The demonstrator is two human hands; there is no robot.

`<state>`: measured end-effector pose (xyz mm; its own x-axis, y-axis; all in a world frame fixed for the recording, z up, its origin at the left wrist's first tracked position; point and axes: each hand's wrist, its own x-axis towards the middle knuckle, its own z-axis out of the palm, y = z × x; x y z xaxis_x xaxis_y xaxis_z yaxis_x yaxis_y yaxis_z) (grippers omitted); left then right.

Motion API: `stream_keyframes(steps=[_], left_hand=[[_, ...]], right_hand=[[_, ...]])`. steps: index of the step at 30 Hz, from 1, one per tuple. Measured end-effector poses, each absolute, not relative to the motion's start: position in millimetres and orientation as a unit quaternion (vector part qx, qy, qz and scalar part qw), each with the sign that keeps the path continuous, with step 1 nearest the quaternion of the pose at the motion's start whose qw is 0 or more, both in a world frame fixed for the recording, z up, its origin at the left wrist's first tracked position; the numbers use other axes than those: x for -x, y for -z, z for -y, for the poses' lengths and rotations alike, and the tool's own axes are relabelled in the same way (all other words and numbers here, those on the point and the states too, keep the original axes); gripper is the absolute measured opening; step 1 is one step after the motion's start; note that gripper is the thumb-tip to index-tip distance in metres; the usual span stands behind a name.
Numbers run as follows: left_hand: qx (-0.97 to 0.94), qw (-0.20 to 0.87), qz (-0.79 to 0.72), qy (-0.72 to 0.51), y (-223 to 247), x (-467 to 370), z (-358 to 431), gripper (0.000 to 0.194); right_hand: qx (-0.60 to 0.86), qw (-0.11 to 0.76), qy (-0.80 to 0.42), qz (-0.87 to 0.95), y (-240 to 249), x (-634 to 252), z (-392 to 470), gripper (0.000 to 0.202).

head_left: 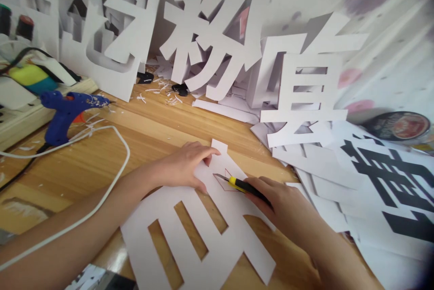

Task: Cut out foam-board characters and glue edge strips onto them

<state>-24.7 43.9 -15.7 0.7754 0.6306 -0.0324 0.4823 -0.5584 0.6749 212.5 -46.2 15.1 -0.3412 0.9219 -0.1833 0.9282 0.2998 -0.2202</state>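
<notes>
A white cut-out character (233, 240) lies flat on the wooden table, with rectangular slots cut through it and thin red lines drawn near its upper part. My right hand (281, 202) is closed around a yellow and black utility knife (249, 188), whose blade tip touches or hovers just over the red outline. To the left of the blade, my left hand (186, 163) rests on the character's upper part, thumb and fingers spread apart across it, pressing on the sheet without gripping anything.
At the left, a blue glue gun (61, 114) lies beside a looping white cable (127, 150). Large white characters (217, 41) stand along the back among paper scraps. Paper sheets with black printed characters (389, 177) and a dark round object (400, 125) are at the right.
</notes>
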Motion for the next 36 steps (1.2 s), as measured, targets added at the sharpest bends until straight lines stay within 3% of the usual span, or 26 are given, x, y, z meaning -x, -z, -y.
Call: stream_keyframes(steps=[10,14,23,36], left_hand=[[-0.883,0.335,-0.310,-0.110,22.1,25.1,-45.7,0.076],[-0.879,0.339,-0.321,-0.096,18.2,23.9,-45.4,0.076],[-0.875,0.352,-0.319,-0.096,15.7,28.6,-45.2,0.066],[-0.880,0.344,-0.316,-0.088,15.2,28.6,-45.6,0.066]], right_hand=[[-0.539,0.036,0.058,-0.840,-13.1,-212.9,42.6,0.028],[-0.507,0.038,0.062,-0.859,-18.8,-213.7,32.6,0.033],[-0.532,0.028,0.132,-0.836,-35.3,-216.0,25.7,0.020],[-0.545,0.054,0.124,-0.827,-35.4,-227.0,37.8,0.027]])
